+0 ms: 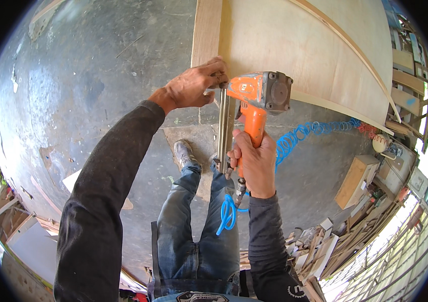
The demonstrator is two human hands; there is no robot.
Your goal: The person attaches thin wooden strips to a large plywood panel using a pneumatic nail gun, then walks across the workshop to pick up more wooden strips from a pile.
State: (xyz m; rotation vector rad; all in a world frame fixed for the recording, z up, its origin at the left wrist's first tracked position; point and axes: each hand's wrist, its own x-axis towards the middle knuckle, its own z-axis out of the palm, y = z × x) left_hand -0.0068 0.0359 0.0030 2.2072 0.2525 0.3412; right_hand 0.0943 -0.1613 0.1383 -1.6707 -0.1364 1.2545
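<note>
Just right of the frame's centre, the right hand (pixel 255 163) grasps the handle of an orange nail gun (pixel 248 90), its head pointing left (the grey cap faces right), its magazine (pixel 223 133) running lengthwise up and down the picture. The left hand (pixel 197 83) bends its fingers at the wooden panel's (pixel 294 50) lower-left corner; whether they grip, I cannot tell.

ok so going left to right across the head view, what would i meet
Off-white flat panel, black fabric left sleeve, bare left hand, orange pistol-gripped air nailer, light-brown rectangular wooden box
</note>
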